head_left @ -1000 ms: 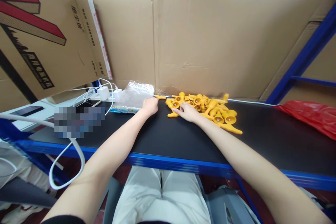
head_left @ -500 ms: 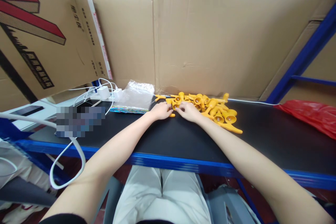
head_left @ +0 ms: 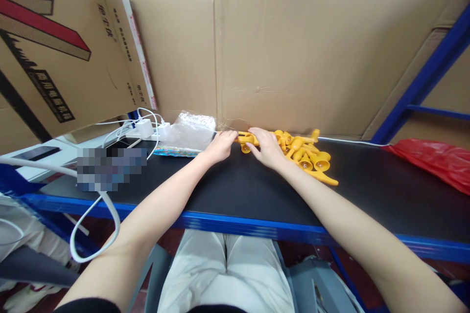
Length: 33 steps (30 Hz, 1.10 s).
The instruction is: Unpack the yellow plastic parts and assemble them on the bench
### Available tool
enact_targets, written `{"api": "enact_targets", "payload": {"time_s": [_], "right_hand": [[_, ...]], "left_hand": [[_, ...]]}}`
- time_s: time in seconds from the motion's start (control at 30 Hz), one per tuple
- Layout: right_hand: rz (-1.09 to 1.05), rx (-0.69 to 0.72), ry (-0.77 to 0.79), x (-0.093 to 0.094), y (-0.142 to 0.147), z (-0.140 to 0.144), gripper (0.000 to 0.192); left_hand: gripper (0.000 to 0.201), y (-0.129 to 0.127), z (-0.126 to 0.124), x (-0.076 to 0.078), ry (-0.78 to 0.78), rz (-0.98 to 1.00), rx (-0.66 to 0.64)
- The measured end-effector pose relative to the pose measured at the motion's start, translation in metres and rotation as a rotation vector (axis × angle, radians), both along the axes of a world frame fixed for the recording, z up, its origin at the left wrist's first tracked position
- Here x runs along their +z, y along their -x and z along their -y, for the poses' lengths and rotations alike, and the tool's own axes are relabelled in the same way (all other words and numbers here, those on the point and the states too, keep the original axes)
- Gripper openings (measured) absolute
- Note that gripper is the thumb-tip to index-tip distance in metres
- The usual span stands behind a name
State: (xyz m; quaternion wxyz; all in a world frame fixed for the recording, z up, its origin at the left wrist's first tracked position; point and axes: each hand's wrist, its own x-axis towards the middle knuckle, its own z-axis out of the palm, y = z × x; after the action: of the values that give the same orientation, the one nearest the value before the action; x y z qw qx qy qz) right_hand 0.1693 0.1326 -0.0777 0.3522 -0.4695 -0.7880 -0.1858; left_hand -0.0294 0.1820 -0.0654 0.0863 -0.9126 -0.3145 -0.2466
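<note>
Reaching forward, both arms outstretched | left hand (head_left: 220,145) fingers curled, pinching a yellow piece (head_left: 245,139) | right hand (head_left: 267,146) flat, palm down, fingers on same piece | pile (head_left: 306,155) on shelf (head_left: 367,195), beside bag (head_left: 189,133)

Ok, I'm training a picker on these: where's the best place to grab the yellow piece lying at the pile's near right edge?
Probably by its long thin stem, pinched from above. It lies flat on the black shelf and sticks out toward the front right, clear of the pile, while its cup end is bunched among the others. Come from the front right; both hands are at the pile's left end.
</note>
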Motion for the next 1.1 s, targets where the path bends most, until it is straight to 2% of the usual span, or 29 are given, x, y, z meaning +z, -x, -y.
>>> {"api": "enact_targets", "payload": {"time_s": [0.13, 0.27, 0.37, 0.53, 0.77, 0.93, 1.1], "right_hand": [[0.105, -0.010, 0.056, 0.003, 0.001, 0.003, 0.033], [0.191, -0.076, 0.156, 0.008, 0.002, 0.005, 0.026], [0.247, -0.114, 0.190, 0.011, 0.003, 0.005, 0.023], [0.267, -0.130, 0.147, 0.014, 0.002, 0.006, 0.021], [0.304, -0.109, 0.226, 0.015, -0.002, 0.003, 0.027], [0.275, -0.081, 0.199, 0.017, -0.007, 0.002, 0.024], [0.246, -0.082, 0.232, 0.019, -0.004, 0.005, 0.025]], "left_hand": [[0.039, -0.007, 0.006, 0.002, -0.082, -0.042, -0.147], [0.045, -0.010, 0.007, 0.001, -0.113, -0.053, -0.204], [0.040, -0.010, 0.003, -0.002, -0.092, -0.025, -0.234], [0.030, -0.011, -0.005, -0.008, -0.080, 0.076, -0.281], [0.029, -0.008, -0.009, -0.008, -0.072, 0.081, -0.282], [0.029, -0.010, -0.008, -0.007, -0.056, 0.070, -0.263], [0.036, -0.008, -0.005, -0.004, -0.111, 0.013, -0.224]]}}
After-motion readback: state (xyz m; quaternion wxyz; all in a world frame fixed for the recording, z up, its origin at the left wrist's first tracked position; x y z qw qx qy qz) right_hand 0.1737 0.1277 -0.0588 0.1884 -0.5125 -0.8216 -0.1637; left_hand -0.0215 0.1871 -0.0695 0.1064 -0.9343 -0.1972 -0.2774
